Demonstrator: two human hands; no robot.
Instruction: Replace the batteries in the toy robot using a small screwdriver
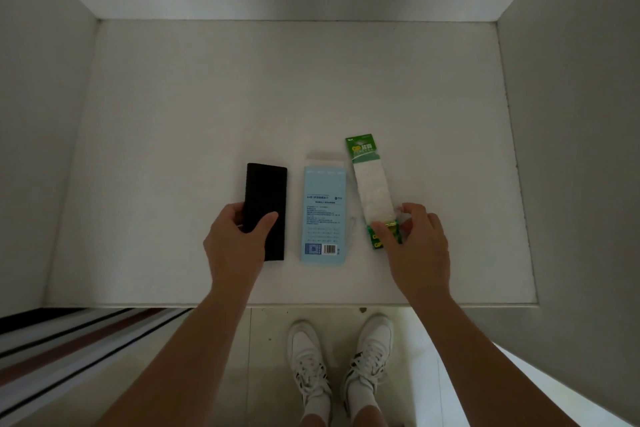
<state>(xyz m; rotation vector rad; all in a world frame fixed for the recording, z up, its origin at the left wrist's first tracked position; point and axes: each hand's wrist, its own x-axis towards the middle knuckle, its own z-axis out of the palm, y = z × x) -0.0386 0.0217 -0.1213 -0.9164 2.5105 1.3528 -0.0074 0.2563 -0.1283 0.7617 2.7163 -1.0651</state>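
1. White recessed shelf [242,97], walled on left, right and back; all the work sits in the near half, by the front lip
2. No toy robot that I can identify. Only candidate is the black flat case [266,198] at left-centre; could be the toy, could be the screwdriver kit, can't tell. No bare screwdriver visible either
3. Left hand [235,239] is closed around the case's near end, thumb across the top face, fingers at its left edge. Case looks flat on the shelf, not lifted
4. Right hand [419,243] is pinching the near end of the battery strip pack [372,184], fingertips on the green cells at the bottom; most of the clear strip above looks empty
5. Light blue box [323,215] lies between the two, just beside the case, small gap to the pack
6. Risks, my read:
   - tearing cells out one-handed could pop them loose; they'd roll, and the front lip is near, floor and shoes [343,364] right below
   - dragging the case toward the body puts it over that same edge
   - dim light makes small screws easy to lose on white
7. Room: far half of the shelf is bare, so work should shift deeper. Side walls well apart from both hands, no elbow conflict. Box in the middle is the only thing crowding the hands
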